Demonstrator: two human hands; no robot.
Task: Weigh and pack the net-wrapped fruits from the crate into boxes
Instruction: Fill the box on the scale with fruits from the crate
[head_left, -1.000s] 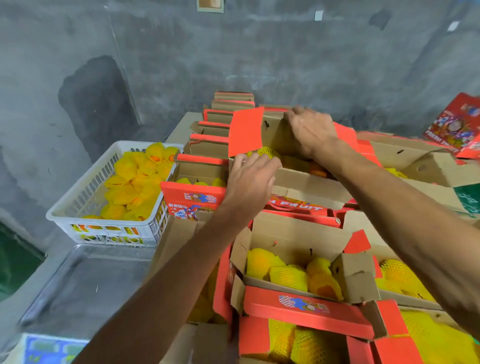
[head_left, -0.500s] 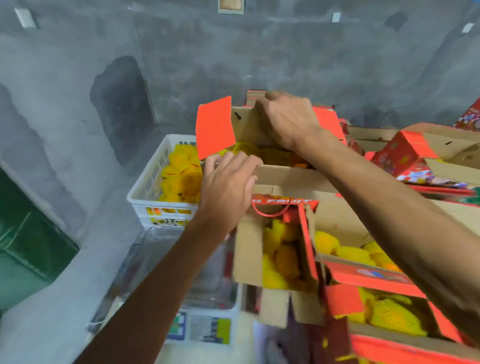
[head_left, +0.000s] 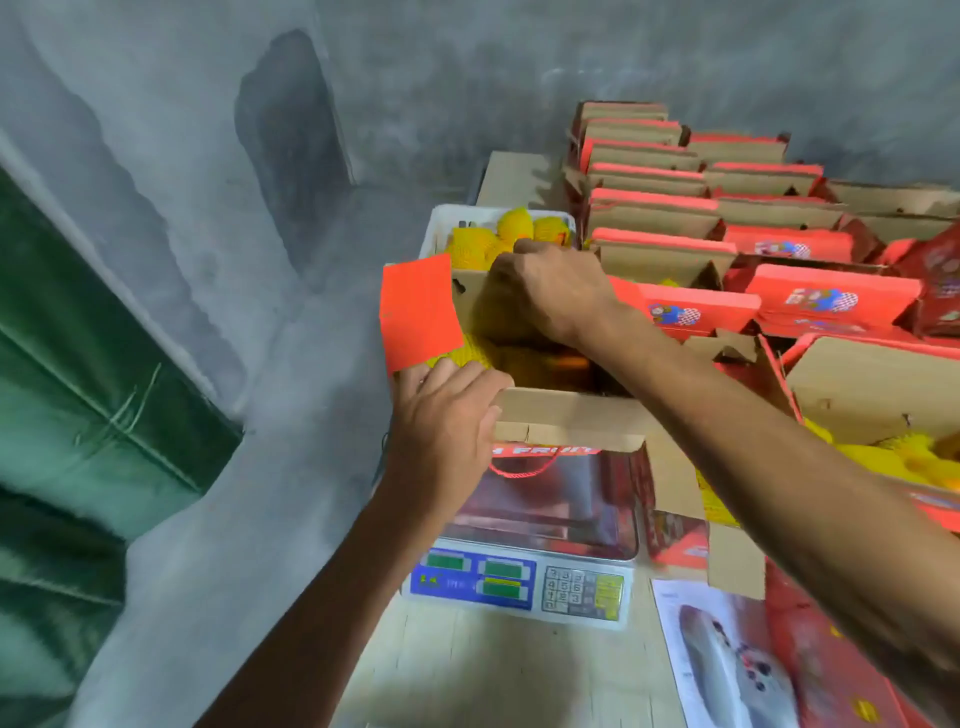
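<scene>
Box (head_left: 571, 415): an open red-and-brown carton is sitting above the scale, its red flap (head_left: 418, 312) standing up on the left side.
Left hand (head_left: 441, 421): is gripping the box's near left corner, fingers curled over the cardboard rim.
Right hand (head_left: 550, 296): is reaching over the far wall of the box, fingers bent over its top edge and clamping it.
Fruits (head_left: 467, 353): yellow net-wrapped ones are lying inside the held box, partly hidden by the right arm.
Crate (head_left: 441, 223): a white one is standing just behind the box, holding more netted fruits.
Scale (head_left: 519, 577): is sitting on the table under the box, its steel pan reflecting red.
Other boxes (head_left: 691, 218): are lining up in rows to the right, several open.
</scene>
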